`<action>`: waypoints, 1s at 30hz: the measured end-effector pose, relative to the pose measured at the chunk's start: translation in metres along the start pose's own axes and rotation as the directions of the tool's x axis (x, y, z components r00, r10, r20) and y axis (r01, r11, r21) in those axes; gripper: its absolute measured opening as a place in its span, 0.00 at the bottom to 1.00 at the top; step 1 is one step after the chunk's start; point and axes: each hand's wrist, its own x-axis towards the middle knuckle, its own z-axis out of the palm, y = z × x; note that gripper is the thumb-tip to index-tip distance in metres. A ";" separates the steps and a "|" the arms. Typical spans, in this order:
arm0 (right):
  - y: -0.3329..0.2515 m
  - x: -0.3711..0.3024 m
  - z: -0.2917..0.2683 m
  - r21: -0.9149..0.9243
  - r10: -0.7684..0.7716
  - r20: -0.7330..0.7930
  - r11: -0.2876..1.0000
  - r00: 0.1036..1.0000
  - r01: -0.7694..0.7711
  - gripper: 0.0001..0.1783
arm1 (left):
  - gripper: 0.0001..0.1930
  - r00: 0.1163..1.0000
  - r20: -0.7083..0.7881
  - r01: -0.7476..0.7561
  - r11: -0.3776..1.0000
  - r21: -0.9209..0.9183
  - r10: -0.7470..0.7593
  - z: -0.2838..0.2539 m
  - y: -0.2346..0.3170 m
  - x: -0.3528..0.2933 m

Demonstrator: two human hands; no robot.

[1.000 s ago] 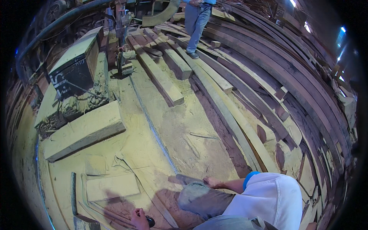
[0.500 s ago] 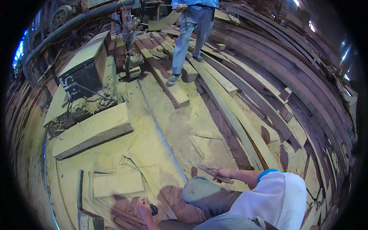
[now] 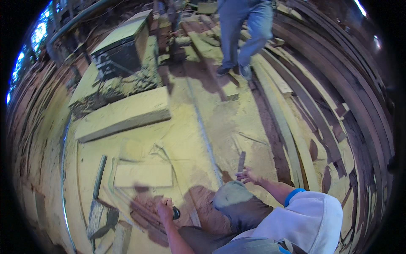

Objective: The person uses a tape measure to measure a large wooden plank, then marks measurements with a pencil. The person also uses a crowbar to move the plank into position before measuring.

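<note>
My right hand [image 3: 249, 176] is closed around one end of a short, flat, greyish-brown strip [image 3: 241, 161]. The strip points away from me, beside my bent knee [image 3: 234, 195]. Lower left, my left hand [image 3: 164, 208] is curled into a fist above the dusty ground. A small dark round object [image 3: 176, 213] shows against its right side; whether it is gripped or worn is unclear. Just beyond the left hand lies a pale rectangular board [image 3: 144, 175]. Several narrow strips [image 3: 134, 206] lie beside that hand.
A thick timber [image 3: 127, 115] lies in front of a dark box [image 3: 120, 55] with a dusty top. A metal rail [image 3: 202, 127] crosses the sawdust-covered floor. Long planks [image 3: 292, 139] line the right. Another person's legs [image 3: 243, 34] stand ahead. A wooden block [image 3: 102, 218] is lower left.
The view has shifted. My right hand has turned the strip from lying sideways to pointing away from me. The other person's right-side foot has stepped nearer. My left hand remains curled.
</note>
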 end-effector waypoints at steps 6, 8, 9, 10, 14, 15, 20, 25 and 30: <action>-0.001 0.009 0.017 -0.394 -0.233 -0.008 0.894 0.972 0.211 0.17 | 0.09 1.000 -0.013 -0.013 0.999 0.043 0.014 -0.004 0.006 0.000; 0.000 0.009 0.023 -0.523 -0.296 0.016 0.811 0.955 0.261 0.18 | 0.09 1.000 0.006 0.022 1.000 0.018 -0.022 -0.004 0.010 0.000; 0.000 0.008 0.026 -0.622 -0.299 0.006 0.746 0.954 0.238 0.20 | 0.09 0.999 -0.003 0.038 0.999 0.017 -0.038 -0.005 0.011 0.000; 0.000 0.006 0.028 -0.728 -0.294 -0.046 0.664 0.955 0.170 0.21 | 0.09 0.997 0.002 0.076 0.997 -0.008 -0.076 -0.004 0.011 -0.001; -0.001 0.000 0.032 -0.804 -0.483 0.040 0.504 0.875 0.315 0.27 | 0.08 0.995 -0.002 0.095 0.994 -0.053 -0.095 -0.002 0.004 -0.001; 0.000 0.000 0.032 -0.770 -0.402 0.021 0.578 0.915 0.271 0.27 | 0.08 0.996 0.004 0.086 0.995 -0.045 -0.086 -0.001 0.001 0.000; 0.018 0.016 0.033 -0.612 -0.303 0.012 0.751 0.953 0.247 0.28 | 0.09 0.996 0.026 0.083 0.995 -0.062 -0.082 0.002 -0.015 -0.001; 0.032 0.046 0.039 -0.491 -0.423 0.018 0.786 0.906 0.376 0.26 | 0.10 0.989 0.003 0.146 0.985 -0.087 -0.146 -0.002 -0.012 -0.007; 0.027 0.049 0.034 -0.611 -0.348 0.026 0.736 0.937 0.291 0.24 | 0.12 0.977 0.010 0.214 0.966 -0.144 -0.215 -0.007 -0.013 -0.009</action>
